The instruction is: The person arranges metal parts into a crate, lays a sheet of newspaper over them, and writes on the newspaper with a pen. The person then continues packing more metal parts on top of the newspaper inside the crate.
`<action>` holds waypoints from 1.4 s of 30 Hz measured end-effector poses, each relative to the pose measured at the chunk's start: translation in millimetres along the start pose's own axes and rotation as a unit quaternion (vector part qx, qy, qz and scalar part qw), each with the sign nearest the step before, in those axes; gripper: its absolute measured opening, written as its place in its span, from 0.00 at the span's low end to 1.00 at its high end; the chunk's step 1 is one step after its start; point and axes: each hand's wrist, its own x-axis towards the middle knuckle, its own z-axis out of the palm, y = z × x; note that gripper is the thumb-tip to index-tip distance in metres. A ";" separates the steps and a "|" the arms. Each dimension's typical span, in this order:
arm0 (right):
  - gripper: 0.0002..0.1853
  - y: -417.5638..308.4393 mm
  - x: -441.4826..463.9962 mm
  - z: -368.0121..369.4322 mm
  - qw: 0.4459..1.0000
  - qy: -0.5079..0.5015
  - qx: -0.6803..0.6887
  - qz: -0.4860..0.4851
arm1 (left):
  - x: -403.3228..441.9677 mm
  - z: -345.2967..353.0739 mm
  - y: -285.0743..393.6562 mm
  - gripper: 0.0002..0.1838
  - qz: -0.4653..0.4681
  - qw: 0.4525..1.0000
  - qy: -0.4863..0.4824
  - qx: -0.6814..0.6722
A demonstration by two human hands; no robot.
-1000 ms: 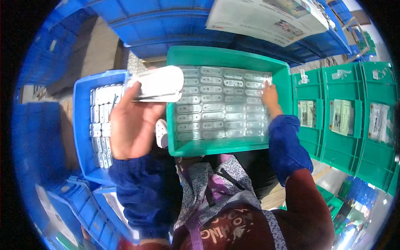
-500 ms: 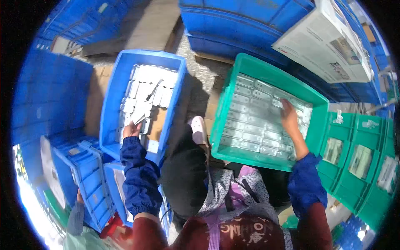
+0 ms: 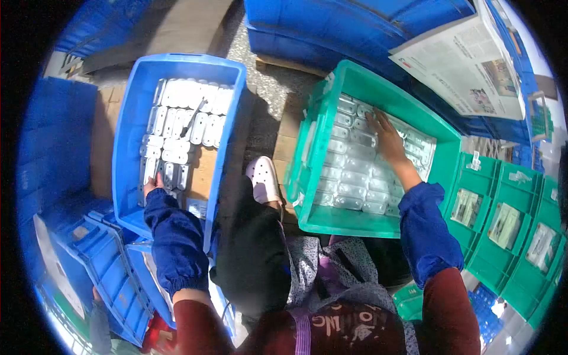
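Note:
In the blue crate (image 3: 121, 142) on the left lie rows of shiny oblong metal parts (image 3: 173, 121) with small holes at their ends. My left hand (image 3: 154, 182) is at the crate's near left side, its fingers closed on one of these oblong metal parts (image 3: 151, 167). A thin dark strip (image 3: 193, 118) lies across the rows. The green crate (image 3: 378, 226) on the right holds similar parts (image 3: 346, 177), which look covered by clear plastic. Over its far rows my right hand (image 3: 387, 141) reaches, fingers stretched out and apart, seemingly touching the parts.
Brown cardboard (image 3: 203, 171) shows in the blue crate. A newspaper (image 3: 461, 68) lies on blue crates (image 3: 331, 29) behind. Green crates (image 3: 479, 213) stand at the right, more blue crates (image 3: 109, 254) at the left. A co-worker's sleeve (image 3: 99, 325) shows at lower left.
My left hand has lowered a metal part from above the rows to the near left side. My right hand has shifted left across the green crate. The view has turned slightly.

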 end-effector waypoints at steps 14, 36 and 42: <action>0.15 -42.6 -104.0 -7.0 0.980 -0.033 0.195 -0.005 | 15.4 -17.7 -25.9 0.17 -0.139 0.987 0.046 -0.069; 0.16 -49.0 -86.0 -15.2 0.991 0.064 0.115 0.007 | -364.7 -92.1 477.6 0.14 0.375 0.800 -0.181 -0.431; 0.24 -42.9 -68.2 0.1 0.997 0.001 0.050 0.053 | -329.1 5.7 469.3 0.09 0.234 0.791 -0.293 -0.483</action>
